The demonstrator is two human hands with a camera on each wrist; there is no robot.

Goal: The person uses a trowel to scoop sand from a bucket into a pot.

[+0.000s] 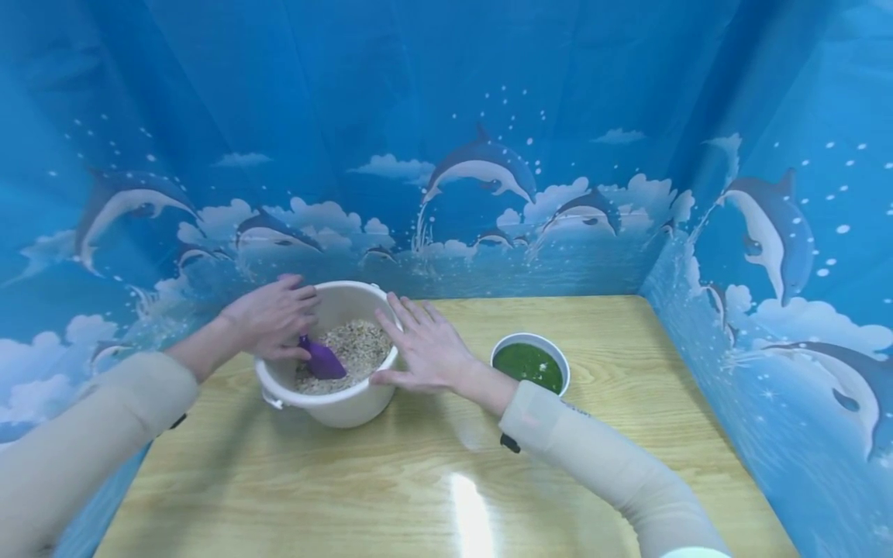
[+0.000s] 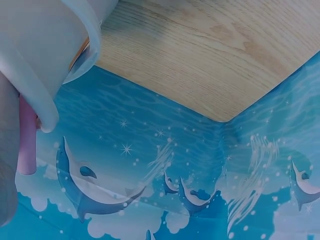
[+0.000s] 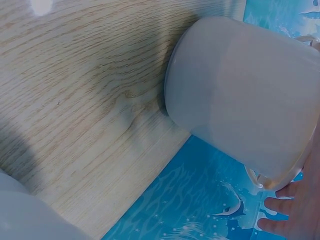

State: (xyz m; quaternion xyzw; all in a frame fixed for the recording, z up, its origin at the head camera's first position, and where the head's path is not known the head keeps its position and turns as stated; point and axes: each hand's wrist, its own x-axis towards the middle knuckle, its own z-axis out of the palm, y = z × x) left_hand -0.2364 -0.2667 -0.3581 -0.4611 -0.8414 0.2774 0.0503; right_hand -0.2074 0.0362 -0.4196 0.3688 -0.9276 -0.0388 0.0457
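A white bucket (image 1: 352, 411) on the table holds a beige, flaky, grain-like material (image 1: 363, 345). Over its left rim, my left hand (image 1: 275, 314) grips a purple scoop (image 1: 324, 362), whose blade lies on the grain. The left wrist view shows the scoop's handle (image 2: 27, 140), pinkish there, sticking out beside the bucket rim. My right hand (image 1: 429, 349) rests on the bucket's right rim with its fingers spread and fairly straight. From the right wrist, the bucket's side (image 3: 240, 90) and the fingers of the right hand (image 3: 295, 210) at its rim show.
A white bowl (image 1: 567, 376) of green liquid (image 1: 526, 366) stands right of the bucket, behind my right forearm. The wood-grain table (image 1: 335, 496) is walled at the back and sides by a blue dolphin-print curtain (image 1: 391, 93). A wire handle (image 3: 255, 179) hangs at the bucket's rim.
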